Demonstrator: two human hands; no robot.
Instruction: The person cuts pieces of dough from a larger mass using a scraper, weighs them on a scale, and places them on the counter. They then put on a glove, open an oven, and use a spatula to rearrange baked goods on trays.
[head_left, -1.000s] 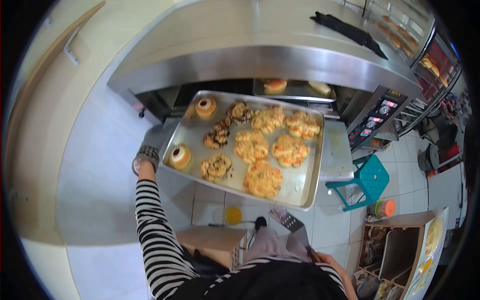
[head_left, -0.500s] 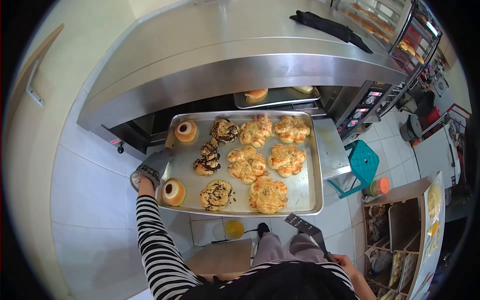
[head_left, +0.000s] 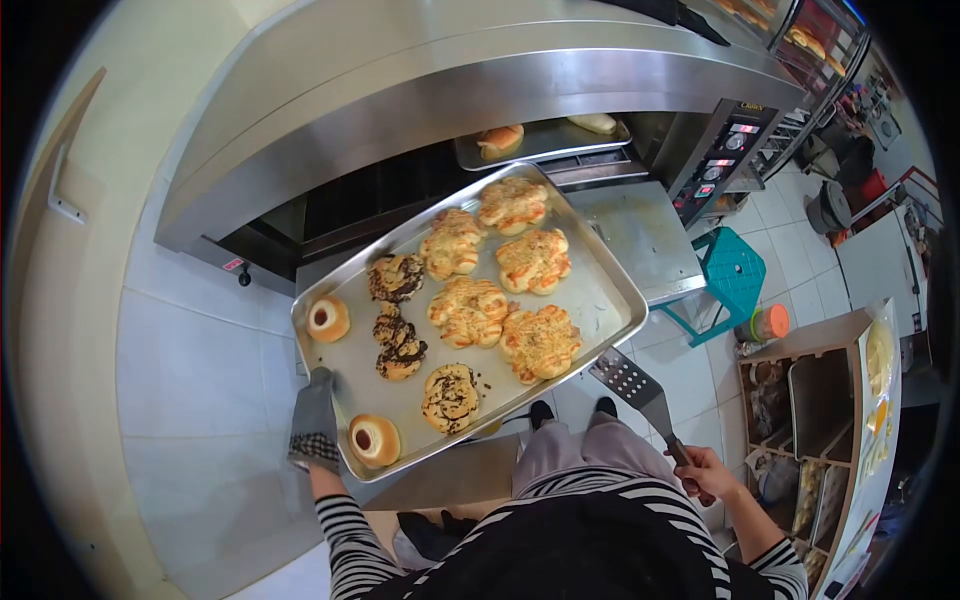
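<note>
My left hand (head_left: 316, 425), in a grey oven mitt with a checked cuff, grips the left rim of a metal baking tray (head_left: 612, 315). The tray is turned at an angle in front of the oven and bears several baked breads. Two round buns (head_left: 374, 440) with dark centres lie on its left side, chocolate-topped breads (head_left: 450, 397) beside them, and golden cheese-topped breads (head_left: 541, 343) toward the right. In my right hand (head_left: 704, 474) is the handle of a slotted spatula (head_left: 628, 381); its perforated blade points up-left, right by the tray's near edge.
Behind the tray, the deck oven (head_left: 420, 105) stands open, with another tray of breads (head_left: 545, 142) inside. A metal table (head_left: 640, 240) and a teal stool (head_left: 730, 275) stand to the right. Nearer me is a wooden shelf unit (head_left: 858, 400) holding trays. A tiled wall (head_left: 205, 350) rises on the left.
The tray has swung anticlockwise, its left end coming toward me with my mitted left hand. My right hand has raised the spatula up and right, closer to the tray's near edge.
</note>
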